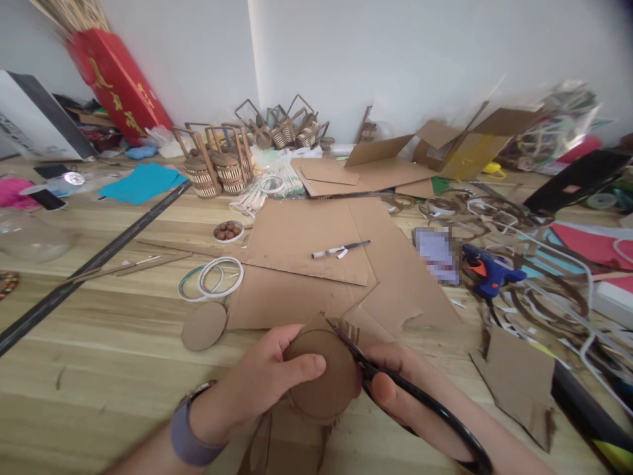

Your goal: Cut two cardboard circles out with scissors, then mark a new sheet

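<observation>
My left hand (277, 369) grips a piece of brown cardboard (321, 386) with a round outline, its thumb pressed flat on top and its other fingers hidden beneath. My right hand (400, 376) is closed around black-handled scissors (425, 399), whose blades lie along the upper right edge of that cardboard. Scraps of cardboard hang below the round part. Left of my left hand, a cut cardboard disc (204, 326) rests on the table, near two tape rings (221, 277). Beyond my hands lies a large cardboard sheet (306, 231) with a pen (341, 249) on it.
A blue glue gun (494, 270) and a phone-like blurred object (438, 255) lie to the right among cardboard strips and a white cable. Small woven baskets (202, 175) stand at the back left, behind a dish of brown balls (228, 231). A cardboard scrap (517, 379) lies right of my arm.
</observation>
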The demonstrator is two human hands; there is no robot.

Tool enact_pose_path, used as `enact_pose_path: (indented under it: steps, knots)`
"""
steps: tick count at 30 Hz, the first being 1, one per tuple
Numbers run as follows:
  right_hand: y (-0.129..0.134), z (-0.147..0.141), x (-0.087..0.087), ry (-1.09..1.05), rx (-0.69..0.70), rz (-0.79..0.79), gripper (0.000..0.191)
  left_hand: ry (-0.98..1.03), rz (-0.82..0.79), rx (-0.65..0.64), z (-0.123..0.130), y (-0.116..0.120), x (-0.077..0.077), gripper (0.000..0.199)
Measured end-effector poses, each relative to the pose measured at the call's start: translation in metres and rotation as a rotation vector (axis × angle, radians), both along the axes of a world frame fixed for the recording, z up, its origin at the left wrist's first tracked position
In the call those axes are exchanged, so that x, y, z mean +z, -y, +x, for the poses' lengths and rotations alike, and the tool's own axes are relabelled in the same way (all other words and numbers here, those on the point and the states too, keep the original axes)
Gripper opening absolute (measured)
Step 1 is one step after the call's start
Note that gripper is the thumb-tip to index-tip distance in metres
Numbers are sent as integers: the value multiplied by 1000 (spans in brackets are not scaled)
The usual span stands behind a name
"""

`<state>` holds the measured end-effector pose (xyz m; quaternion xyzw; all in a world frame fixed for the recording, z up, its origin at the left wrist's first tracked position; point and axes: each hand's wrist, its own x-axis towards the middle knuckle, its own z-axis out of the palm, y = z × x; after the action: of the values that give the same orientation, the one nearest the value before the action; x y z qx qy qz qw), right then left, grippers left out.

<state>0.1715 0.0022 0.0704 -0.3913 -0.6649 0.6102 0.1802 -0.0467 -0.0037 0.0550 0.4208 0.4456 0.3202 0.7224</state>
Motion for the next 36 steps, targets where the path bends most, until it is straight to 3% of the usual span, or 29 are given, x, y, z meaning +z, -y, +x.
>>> enact_pose_path:
  steps: [21, 24, 29, 32, 36]
  knots:
    - [3, -3, 15, 82, -47, -16, 73, 43, -12, -18, 0, -2, 0, 27]
    - [3, -3, 8, 45, -51, -62, 72, 44, -47, 28, 0, -2, -1, 29]
    - [3, -8, -13, -56, -183, 25, 74, 173, -120, 334, 3, -5, -6, 46]
    - [3, -12, -17, -97, -307, 53, 75, 321, -107, 329, 6, -5, -10, 44]
    - [6, -19, -19, -77, -273, 99, 75, 346, -121, 284, 11, 1, -14, 45]
